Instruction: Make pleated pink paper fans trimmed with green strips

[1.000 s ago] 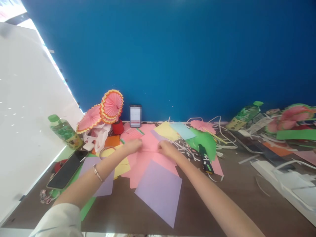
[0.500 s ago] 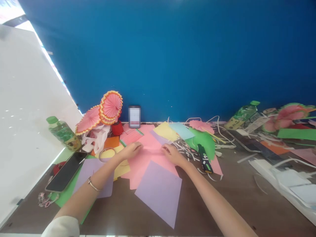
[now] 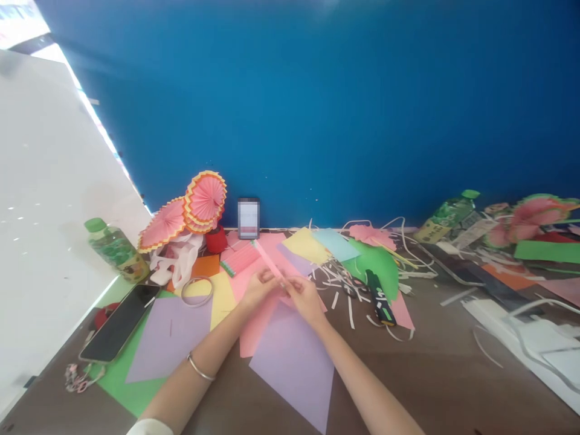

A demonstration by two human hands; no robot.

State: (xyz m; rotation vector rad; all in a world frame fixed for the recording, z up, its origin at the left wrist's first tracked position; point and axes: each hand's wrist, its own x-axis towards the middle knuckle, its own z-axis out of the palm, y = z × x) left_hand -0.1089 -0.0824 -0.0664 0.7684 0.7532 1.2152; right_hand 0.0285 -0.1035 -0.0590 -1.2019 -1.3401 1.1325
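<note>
Between my two hands is a narrow folded strip of pink paper (image 3: 268, 258), slanting up toward the back left. My left hand (image 3: 260, 290) pinches its side, and my right hand (image 3: 302, 297) grips its near end with bent fingers. Under them lie pink sheets (image 3: 254, 329) and a lavender sheet (image 3: 294, 368). Just behind my left hand rests a pleated pink paper with green edges (image 3: 240, 258). To the right of my right hand are white paper scraps (image 3: 336, 281) and scissors (image 3: 356, 287), partly covered by scraps.
A folded paper fan decoration (image 3: 206, 202) stands at the back left near a green-capped bottle (image 3: 115, 251). A dark phone (image 3: 120, 323) lies at left, a roll of tape (image 3: 197, 291) beside it. A black-handled cutter (image 3: 379, 299) and a white power strip (image 3: 521, 350) are at right.
My hands have come closer together and nearer to me. The pink strip, level between them before, is now lifted and turned so its far end points away to the left.
</note>
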